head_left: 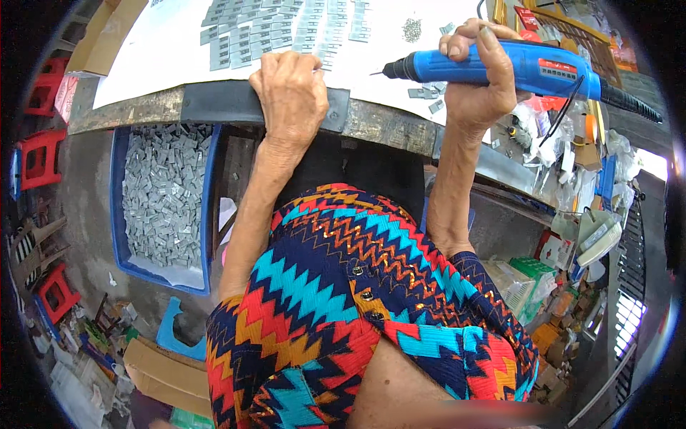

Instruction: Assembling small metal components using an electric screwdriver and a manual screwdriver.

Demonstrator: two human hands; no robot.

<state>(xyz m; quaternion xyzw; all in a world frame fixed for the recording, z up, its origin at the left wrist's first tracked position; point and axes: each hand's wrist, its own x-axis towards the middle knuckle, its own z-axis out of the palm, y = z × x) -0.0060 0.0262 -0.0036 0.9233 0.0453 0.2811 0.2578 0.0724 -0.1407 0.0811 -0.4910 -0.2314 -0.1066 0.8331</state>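
Observation:
My right hand (486, 89) is wrapped round a blue electric screwdriver (536, 66). The tool lies nearly level above the table's right part, its thin bit pointing left toward my other hand. My left hand (289, 100) rests at the table's front edge with its fingers curled down; anything under the fingertips is hidden. Just beyond it, rows of small flat grey pieces (264, 32) with dark slots lie on white paper (157, 53). A small heap of tiny screws (412, 29) sits to their right. Several loose grey pieces (427, 93) lie below the screwdriver.
A blue-rimmed tray (118, 214) full of grey pieces stands below the table's left side. Red stools (43, 159) line the far left. Plastic bags, tape and other clutter crowd the right end. A cardboard box (168, 375) is at the lower left.

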